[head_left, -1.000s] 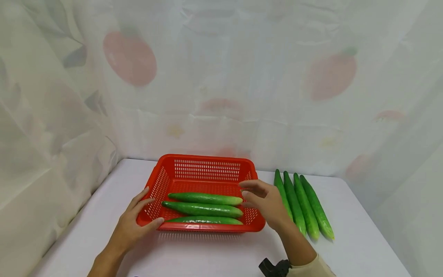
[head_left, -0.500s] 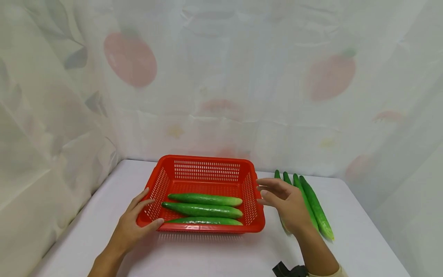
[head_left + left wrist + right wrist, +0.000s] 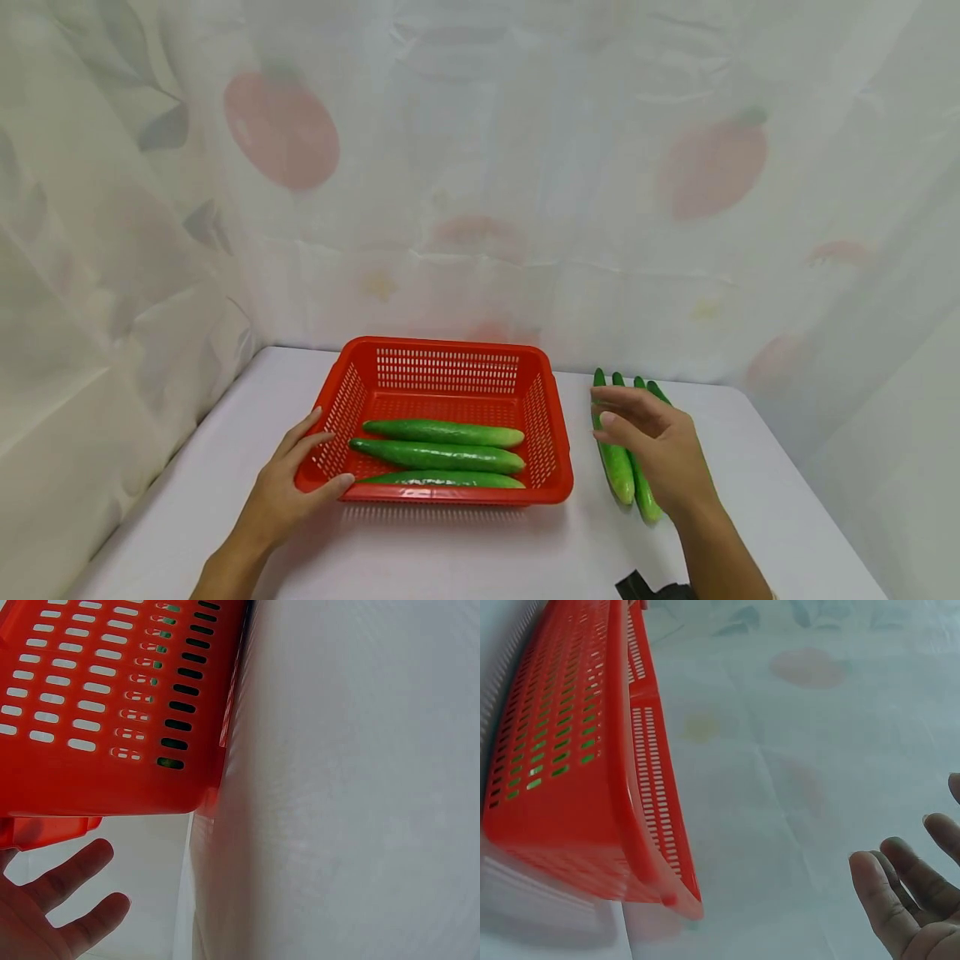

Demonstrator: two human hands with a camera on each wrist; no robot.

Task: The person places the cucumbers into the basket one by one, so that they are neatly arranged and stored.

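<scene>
Three green cucumbers (image 3: pixel 438 455) lie crosswise in the front half of a red plastic basket (image 3: pixel 448 342). My left hand (image 3: pixel 281 493) is at the basket's front left corner, thumb by the front rim and fingers spread along the left side. In the left wrist view, two of its fingers (image 3: pixel 71 877) show below the basket's rim. Right of the basket, several more cucumbers (image 3: pixel 618 475) lie side by side on the table, pointing away. My right hand (image 3: pixel 663 454) is above them with loosely bent fingers and nothing in its grasp, covering part of the right-hand ones.
The white table (image 3: pixel 465 558) ends at a pale curtain (image 3: pixel 480 167) with fruit prints behind the basket. More hanging fabric (image 3: pixel 112 333) runs along the left side. A black strap device (image 3: pixel 648 587) sits at my right wrist.
My right hand has moved right, from over the basket's right rim to above the cucumbers on the table. My left hand and the basket have stayed put.
</scene>
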